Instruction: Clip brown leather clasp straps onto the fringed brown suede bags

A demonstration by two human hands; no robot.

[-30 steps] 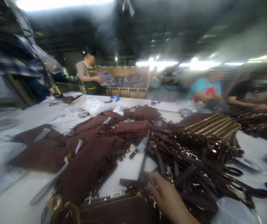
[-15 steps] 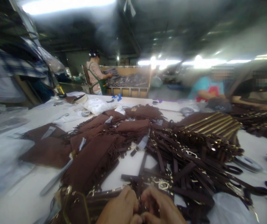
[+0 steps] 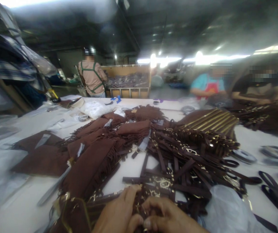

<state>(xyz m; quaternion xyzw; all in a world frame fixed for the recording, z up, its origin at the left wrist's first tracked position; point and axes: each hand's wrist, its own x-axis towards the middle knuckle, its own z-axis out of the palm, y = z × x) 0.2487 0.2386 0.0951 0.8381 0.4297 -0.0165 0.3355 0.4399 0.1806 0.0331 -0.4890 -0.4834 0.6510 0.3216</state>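
Note:
Both my hands meet at the bottom middle of the view, over a brown suede bag (image 3: 80, 212) with gold trim lying at the table's near edge. My left hand (image 3: 119, 212) is curled, fingers pressed on the bag's strap and gold chain hardware (image 3: 162, 184). My right hand (image 3: 170, 218) is pinched beside it, thumb against the left thumb, gripping the same brown strap end. A big heap of brown straps with gold clips (image 3: 190, 158) lies just beyond my fingers.
Fringed brown suede bags (image 3: 90, 152) spread left and centre on the white table (image 3: 15, 207). A clear plastic bag (image 3: 226, 210) lies right of my hands. Two seated people (image 3: 210, 85) work at the far right; a person in a green apron (image 3: 91, 77) stands by a wooden bin (image 3: 129, 79).
My left hand came into view and joined the right on the bag's strap. The standing person turned from facing the table to facing away, toward the bin. The view shifted slightly.

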